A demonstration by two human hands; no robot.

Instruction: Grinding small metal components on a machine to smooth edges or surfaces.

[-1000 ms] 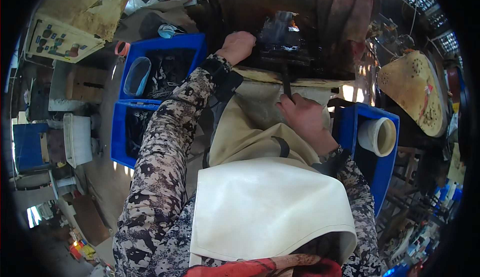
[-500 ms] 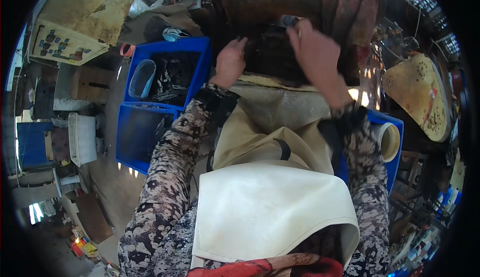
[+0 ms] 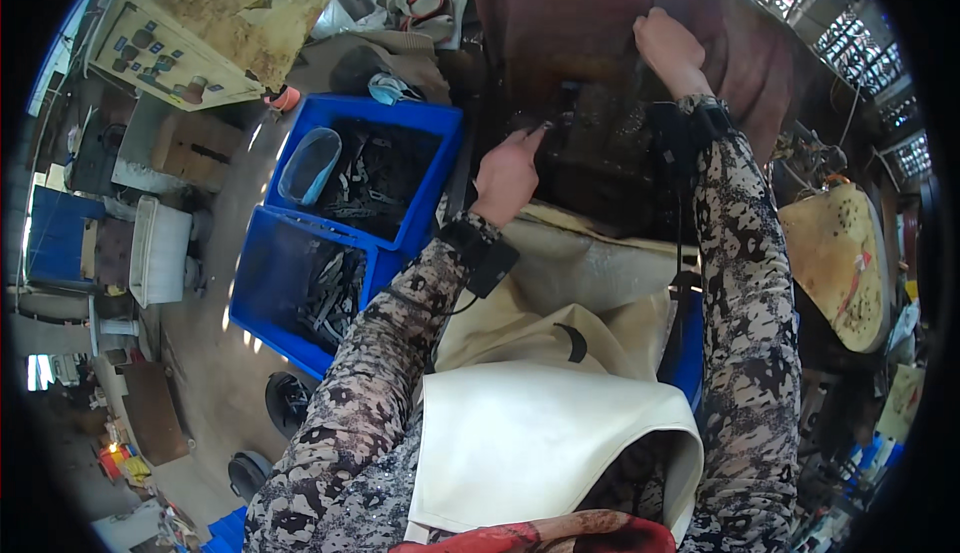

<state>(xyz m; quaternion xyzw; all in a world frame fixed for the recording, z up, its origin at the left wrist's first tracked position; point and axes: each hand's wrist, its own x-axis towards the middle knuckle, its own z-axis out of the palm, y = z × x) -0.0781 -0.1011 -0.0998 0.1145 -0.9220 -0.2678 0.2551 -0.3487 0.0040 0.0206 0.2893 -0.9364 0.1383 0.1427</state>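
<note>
My left hand (image 3: 508,175) is over the dark, wet-looking work area (image 3: 600,118), its thumb and index finger pinched together around something too small to make out. My right hand (image 3: 672,51) is raised farther away, in front of a hanging dark red cloth (image 3: 735,23). Its fingers are curled closed, and what they hold, if anything, is hidden. A pale apron (image 3: 550,443) covers my lap, its beige lower part (image 3: 540,338) reaching to the edge of the work area.
Left of my left arm stand two blue bins (image 3: 365,238) holding flat dark metal pieces, one with a clear plastic tub (image 3: 310,166). A control box with knobs (image 3: 160,53) is at the far left. To the right is a stained yellowish panel (image 3: 835,263). A white basin (image 3: 160,253) stands left.
My right hand has moved up and away from the work area toward the red cloth. The left hand stays near the work area, and the whole view has shifted.
</note>
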